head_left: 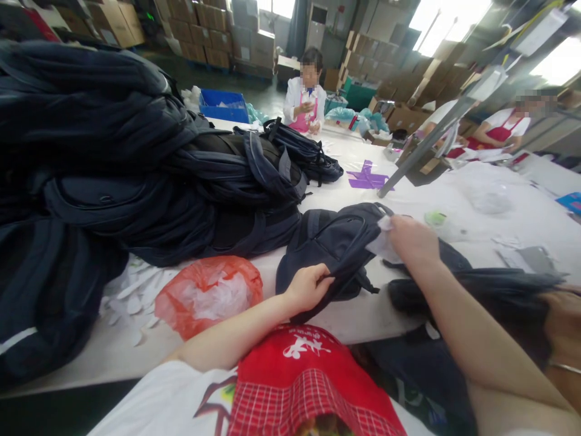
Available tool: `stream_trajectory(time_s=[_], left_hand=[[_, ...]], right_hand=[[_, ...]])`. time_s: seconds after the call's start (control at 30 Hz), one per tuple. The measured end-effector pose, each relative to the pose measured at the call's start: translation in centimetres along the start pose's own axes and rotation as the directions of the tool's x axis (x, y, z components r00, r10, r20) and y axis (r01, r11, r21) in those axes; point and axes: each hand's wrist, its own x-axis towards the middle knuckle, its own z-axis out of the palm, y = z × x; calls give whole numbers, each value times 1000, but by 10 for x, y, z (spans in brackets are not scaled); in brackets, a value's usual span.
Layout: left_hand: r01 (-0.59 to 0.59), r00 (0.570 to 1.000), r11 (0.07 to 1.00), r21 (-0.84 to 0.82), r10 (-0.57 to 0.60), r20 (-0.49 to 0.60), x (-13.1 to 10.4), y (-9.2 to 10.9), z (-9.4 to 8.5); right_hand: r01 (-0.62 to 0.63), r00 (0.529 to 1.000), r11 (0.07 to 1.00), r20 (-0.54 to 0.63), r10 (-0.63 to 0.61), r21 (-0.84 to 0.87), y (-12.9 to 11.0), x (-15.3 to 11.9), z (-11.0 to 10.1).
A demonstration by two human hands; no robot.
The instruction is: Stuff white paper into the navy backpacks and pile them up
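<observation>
A dark navy backpack [336,239] lies on the white table right in front of me. My left hand [311,290] is closed on the backpack's near edge, thumb and fingers pinching the fabric. At its upper right side is my right hand [413,242], closed around a crumpled piece of thin white paper [384,242] that rests against the backpack. Whether those fingers also grip the fabric is hidden. A red plastic bag [209,293] with white scraps inside sits left of my left forearm, beside loose white paper strips [131,297].
Navy backpacks [149,151] are heaped high on the left. A slanted metal pole [422,145] rises beyond my right hand, near purple tape [367,175]. Another person's hand [563,315] is at the right edge by more dark bags [490,290]. A co-worker [305,100] stands across the table.
</observation>
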Motion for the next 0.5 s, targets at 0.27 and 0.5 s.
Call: stream_trajectory(time_s=[0.27, 0.5], left_hand=[[9, 987, 999, -33, -14, -163, 3, -8, -12], [31, 957, 998, 49, -16, -288, 5, -8, -22]], right_hand=[[523, 851, 723, -328, -410, 452, -64, -59, 13], [564, 819, 766, -88, -567, 308, -87, -66, 45]])
